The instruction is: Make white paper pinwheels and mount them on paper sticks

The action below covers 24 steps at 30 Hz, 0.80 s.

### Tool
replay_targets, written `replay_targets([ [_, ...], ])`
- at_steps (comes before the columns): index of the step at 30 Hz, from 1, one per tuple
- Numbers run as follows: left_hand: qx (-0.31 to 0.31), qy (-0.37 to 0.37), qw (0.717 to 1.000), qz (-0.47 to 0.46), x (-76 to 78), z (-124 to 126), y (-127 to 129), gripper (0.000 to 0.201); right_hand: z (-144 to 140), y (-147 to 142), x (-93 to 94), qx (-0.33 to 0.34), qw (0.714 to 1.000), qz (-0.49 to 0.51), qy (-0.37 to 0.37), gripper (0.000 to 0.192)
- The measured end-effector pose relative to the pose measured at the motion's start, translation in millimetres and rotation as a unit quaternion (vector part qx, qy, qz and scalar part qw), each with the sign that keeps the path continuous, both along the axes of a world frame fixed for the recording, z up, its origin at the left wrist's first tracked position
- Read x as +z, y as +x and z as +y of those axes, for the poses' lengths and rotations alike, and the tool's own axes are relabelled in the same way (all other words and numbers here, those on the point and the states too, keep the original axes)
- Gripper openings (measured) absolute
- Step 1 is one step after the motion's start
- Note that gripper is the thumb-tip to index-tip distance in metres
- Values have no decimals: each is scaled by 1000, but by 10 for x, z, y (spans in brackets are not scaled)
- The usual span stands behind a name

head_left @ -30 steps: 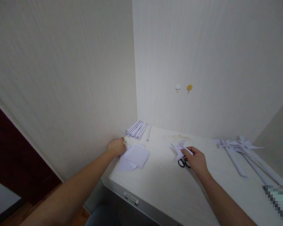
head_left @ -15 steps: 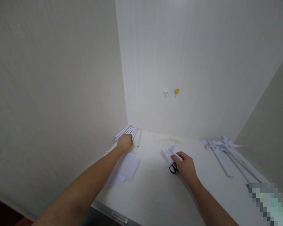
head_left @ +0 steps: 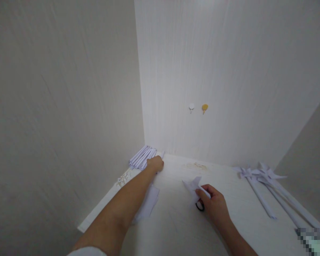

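Observation:
My left hand (head_left: 156, 164) is closed over a single rolled paper stick (head_left: 163, 154), whose far end pokes out beyond the fingers. Just to its left lies a bundle of white paper sticks (head_left: 142, 157) in the corner. My right hand (head_left: 214, 202) pinches a folded white paper pinwheel (head_left: 194, 186) between thumb and fingers, its points spreading left. Below that pinwheel shows a black handle loop of scissors (head_left: 200, 207); the rest of them is hidden by the paper and hand.
Square paper sheets (head_left: 150, 201) lie partly under my left forearm. Paper pinwheels on sticks (head_left: 261, 199) rest at the right. Paper scraps (head_left: 124, 177) sit along the left edge. A white hook (head_left: 191, 106) and a yellow hook (head_left: 204, 107) are on the back wall.
My left hand has moved right, from the bundle to the single paper stick beside it. My right hand still holds the pinwheel. The whole view has shifted slightly.

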<state>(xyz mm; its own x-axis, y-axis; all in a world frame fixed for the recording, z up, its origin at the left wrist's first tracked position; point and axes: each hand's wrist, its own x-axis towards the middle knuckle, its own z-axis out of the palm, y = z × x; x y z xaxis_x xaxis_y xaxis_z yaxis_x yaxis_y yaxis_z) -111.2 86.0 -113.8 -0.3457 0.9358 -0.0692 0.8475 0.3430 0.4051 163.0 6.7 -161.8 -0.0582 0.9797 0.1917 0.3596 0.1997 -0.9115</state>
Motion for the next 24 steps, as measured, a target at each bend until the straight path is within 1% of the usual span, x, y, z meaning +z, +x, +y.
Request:
replay_targets([
  [2,-5,40,997,-63,53,-209,-31,39,-6,1,16,-3,1000,-5,0,31],
  [3,-9,63,993,-98,72,-365,-45,38,-15,-3,26,-6,1000,-5,0,31],
  [5,-20,103,979,-175,80,-769,-58,36,-49,-23,55,-13,1000,-2,4,32],
  [7,-27,141,957,-251,47,-1256,-45,29,-104,-59,107,-18,1000,6,10,33],
  [9,-31,170,930,-323,-7,-1759,-5,29,-185,-108,193,-23,999,16,20,33],
  [12,-42,197,889,-411,-58,-2408,79,40,-391,-200,371,-33,998,32,38,34],
  [14,-48,207,863,-459,-49,-2726,137,52,-603,-269,492,-33,997,42,48,34],
  [15,-44,207,832,-513,-32,-2849,166,56,-728,-305,547,-31,997,48,53,34],
  [16,-35,208,808,-550,-10,-2951,193,58,-861,-341,597,-29,996,54,57,34],
  [17,-30,212,792,-571,14,-3033,220,59,-997,-376,643,-29,996,60,62,34],
  [18,-31,219,783,-581,40,-3099,246,61,-1129,-410,686,-28,995,66,68,34],
  [21,-47,230,782,-578,115,-3236,312,67,-1464,-496,811,-34,993,81,79,33],
  [24,-60,213,786,-578,179,-3346,352,59,-1672,-549,934,-35,991,93,91,31],
])
